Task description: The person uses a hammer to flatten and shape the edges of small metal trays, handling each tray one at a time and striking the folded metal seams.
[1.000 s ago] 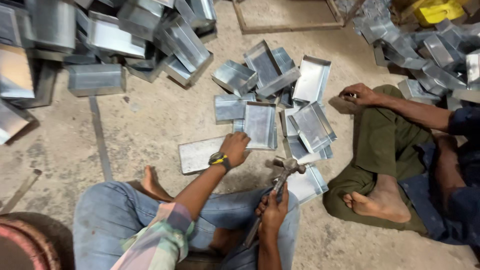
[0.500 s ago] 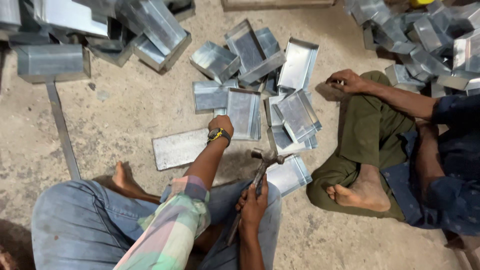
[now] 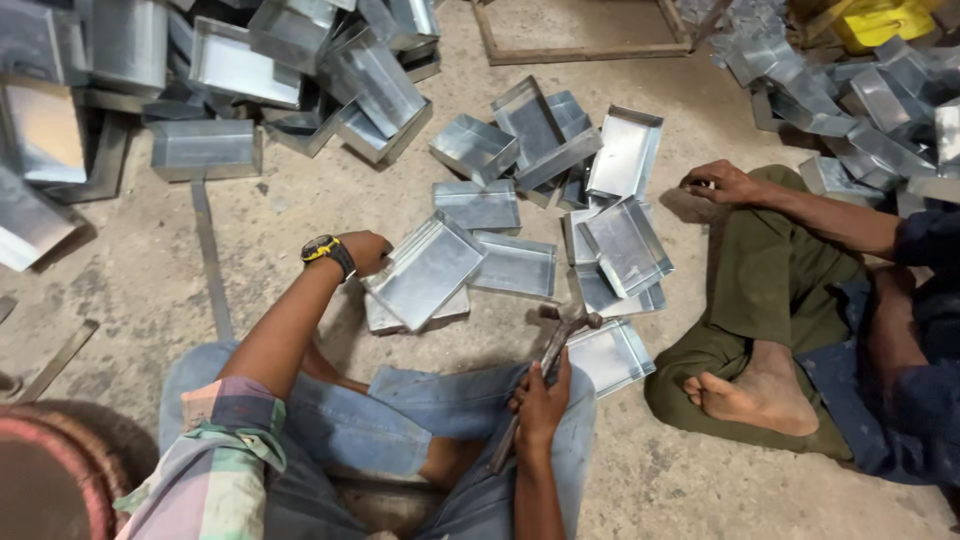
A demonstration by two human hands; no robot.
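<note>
I sit on the concrete floor in jeans. My left hand, with a yellow and black watch at the wrist, grips the near corner of a shallow galvanised metal tray and tilts it up off a flat metal sheet beneath it. My right hand rests on my knee and holds a hammer by its handle, the head pointing away from me. Several more metal trays lie scattered just ahead of both hands.
A second person sits cross-legged at the right, a bare foot toward me and a hand on the floor. Piles of metal trays fill the upper left and upper right. A metal strip lies at the left.
My left hand has lifted a tray onto its edge above the flat sheet. The hammer stays in my right hand on my knee. The view has shifted a little.
</note>
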